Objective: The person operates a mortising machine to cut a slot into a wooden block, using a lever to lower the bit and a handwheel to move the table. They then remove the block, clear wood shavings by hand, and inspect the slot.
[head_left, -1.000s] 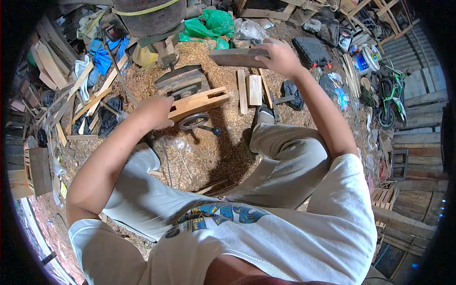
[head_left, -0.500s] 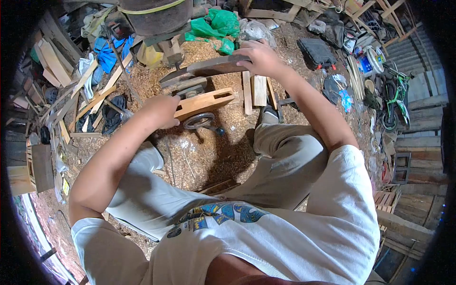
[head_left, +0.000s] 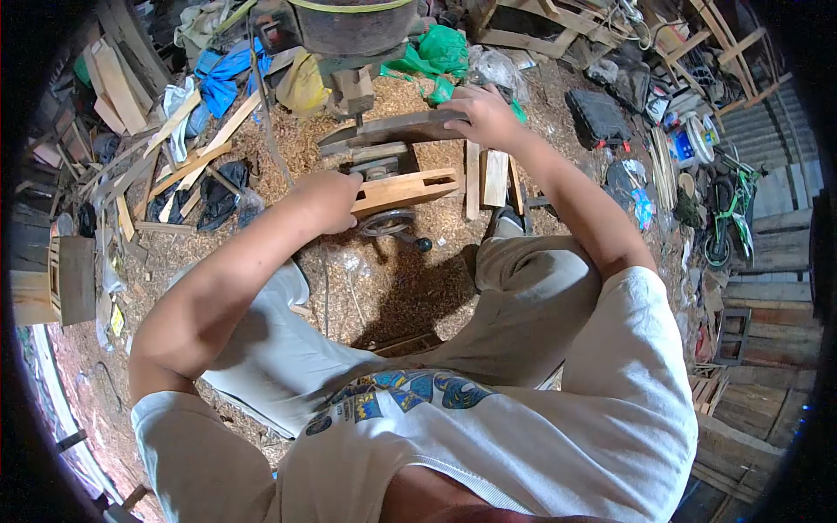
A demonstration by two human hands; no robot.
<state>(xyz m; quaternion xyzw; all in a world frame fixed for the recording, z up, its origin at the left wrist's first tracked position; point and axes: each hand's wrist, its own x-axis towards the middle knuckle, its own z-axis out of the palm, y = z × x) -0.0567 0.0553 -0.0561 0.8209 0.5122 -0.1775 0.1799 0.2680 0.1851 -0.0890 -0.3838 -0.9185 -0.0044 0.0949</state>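
Observation:
My left hand [head_left: 327, 202] is wrapped round the near end of a light wooden piece [head_left: 406, 189] with slots cut in it. Below that piece is a metal handwheel [head_left: 388, 223] with a dark knob, part of a machine. Farther away, my right hand [head_left: 482, 117] grips the right end of a long dark board [head_left: 392, 130]. The board lies across the far side of the machine, apart from the slotted piece. Metal parts [head_left: 377, 166] show between the two.
Light wood strips [head_left: 493, 178] stand right of the machine. Beyond are a large dark tub [head_left: 353, 30], green plastic [head_left: 442, 52] and a black case [head_left: 598, 118]. Scrap wood and a blue cloth [head_left: 224, 81] lie left. A green bicycle [head_left: 732, 205] is at right.
The view has shifted, so the machine and floor items appear farther right. Both hands keep their holds on the slotted piece and the dark board.

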